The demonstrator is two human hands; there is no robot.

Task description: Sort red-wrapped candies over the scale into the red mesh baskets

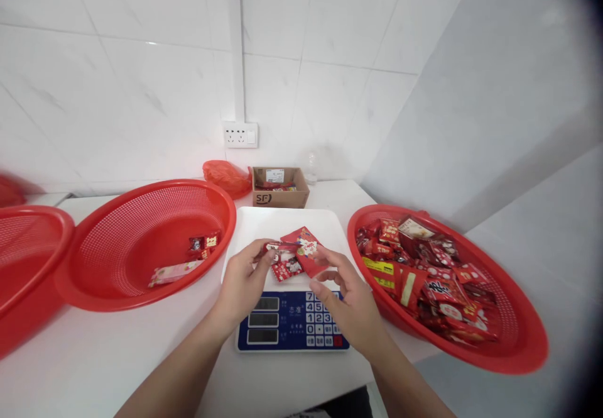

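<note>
My left hand pinches a small dark red snack packet between thumb and fingers, over the white pan of a digital scale. Behind and below it are a patterned red packet and a larger bright red packet with a cartoon print; whether they rest on the pan or are partly held cannot be made out. My right hand is at the larger packet's right edge, its fingers curved and thumb apart, index fingertip against the packet. The scale's blue keypad panel lies below my hands.
On the right, a red basket holds many wrapped snacks. A red basket on the left holds several packets, with another red basket beside it. Behind the scale are a cardboard box and an orange-red plastic bag against the tiled wall.
</note>
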